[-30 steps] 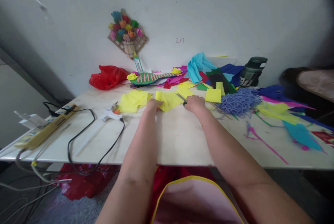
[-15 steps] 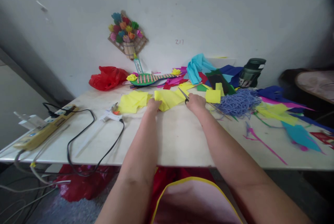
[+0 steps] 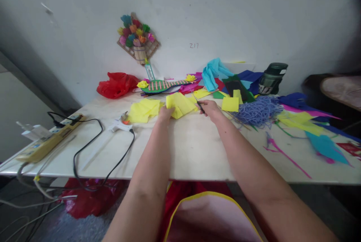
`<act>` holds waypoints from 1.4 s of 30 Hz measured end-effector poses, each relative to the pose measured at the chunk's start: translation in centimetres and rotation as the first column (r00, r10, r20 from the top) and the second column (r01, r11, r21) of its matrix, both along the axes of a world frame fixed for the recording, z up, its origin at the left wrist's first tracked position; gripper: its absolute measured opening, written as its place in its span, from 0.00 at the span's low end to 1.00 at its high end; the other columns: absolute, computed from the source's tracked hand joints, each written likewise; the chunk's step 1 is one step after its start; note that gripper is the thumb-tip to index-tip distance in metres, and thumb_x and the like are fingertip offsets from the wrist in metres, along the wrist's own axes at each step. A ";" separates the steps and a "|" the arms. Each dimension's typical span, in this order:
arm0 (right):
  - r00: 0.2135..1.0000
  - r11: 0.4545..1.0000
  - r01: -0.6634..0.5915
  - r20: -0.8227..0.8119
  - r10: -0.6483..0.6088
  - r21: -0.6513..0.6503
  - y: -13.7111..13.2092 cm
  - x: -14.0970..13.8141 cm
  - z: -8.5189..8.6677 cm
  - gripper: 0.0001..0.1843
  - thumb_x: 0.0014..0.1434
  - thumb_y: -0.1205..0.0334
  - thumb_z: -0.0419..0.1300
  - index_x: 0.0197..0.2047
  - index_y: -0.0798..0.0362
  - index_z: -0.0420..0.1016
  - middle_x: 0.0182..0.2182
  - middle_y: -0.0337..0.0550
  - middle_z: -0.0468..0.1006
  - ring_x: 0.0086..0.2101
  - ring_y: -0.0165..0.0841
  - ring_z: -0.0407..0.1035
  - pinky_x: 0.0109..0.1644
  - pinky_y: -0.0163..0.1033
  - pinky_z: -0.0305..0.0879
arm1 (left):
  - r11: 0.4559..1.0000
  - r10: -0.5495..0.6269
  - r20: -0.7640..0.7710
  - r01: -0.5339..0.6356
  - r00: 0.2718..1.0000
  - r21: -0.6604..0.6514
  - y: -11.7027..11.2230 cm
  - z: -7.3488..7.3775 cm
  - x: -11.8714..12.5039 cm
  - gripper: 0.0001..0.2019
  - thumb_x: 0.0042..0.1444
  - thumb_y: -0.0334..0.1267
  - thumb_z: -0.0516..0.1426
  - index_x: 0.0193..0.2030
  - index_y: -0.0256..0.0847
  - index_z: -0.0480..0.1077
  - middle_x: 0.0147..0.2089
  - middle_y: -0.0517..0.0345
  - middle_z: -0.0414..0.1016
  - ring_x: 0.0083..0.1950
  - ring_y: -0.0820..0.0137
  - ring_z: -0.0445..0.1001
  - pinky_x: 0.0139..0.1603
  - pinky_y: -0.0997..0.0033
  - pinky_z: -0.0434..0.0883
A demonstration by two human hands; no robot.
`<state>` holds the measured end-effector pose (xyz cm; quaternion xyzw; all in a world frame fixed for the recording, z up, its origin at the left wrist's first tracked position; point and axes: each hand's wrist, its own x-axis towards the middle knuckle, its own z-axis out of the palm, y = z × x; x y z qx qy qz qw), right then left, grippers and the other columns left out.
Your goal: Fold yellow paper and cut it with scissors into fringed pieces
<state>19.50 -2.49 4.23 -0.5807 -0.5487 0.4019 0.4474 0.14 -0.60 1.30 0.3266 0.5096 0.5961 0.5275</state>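
Observation:
My left hand is closed on the near edge of a sheet of yellow paper, lifting it a little off the white table. My right hand grips a pair of scissors, whose blades point toward the right side of that sheet. More yellow paper lies to the left of my left hand, and a small yellow square lies to the right of my right hand.
A glue gun with a black cord and a power strip lie at the left. A red bag, a woven paper piece, coloured paper scraps, purple yarn and a dark green jar stand along the back and right.
My left hand has raised the yellow sheet slightly. My right hand has lifted the scissors off the table and turned them toward the sheet.

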 end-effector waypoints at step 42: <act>0.735 0.737 -0.657 0.086 0.673 -0.158 -2.3 0.9 0.6 0.19 0.52 0.50 0.54 0.37 0.58 0.68 0.20 0.38 0.70 0.16 0.22 0.61 0.14 0.28 0.48 | 0.996 0.046 0.424 -0.074 0.904 0.049 -0.7 1.5 0.7 0.18 0.46 0.19 0.53 0.43 0.39 0.67 0.35 0.54 0.73 0.39 0.67 0.73 0.42 0.65 0.70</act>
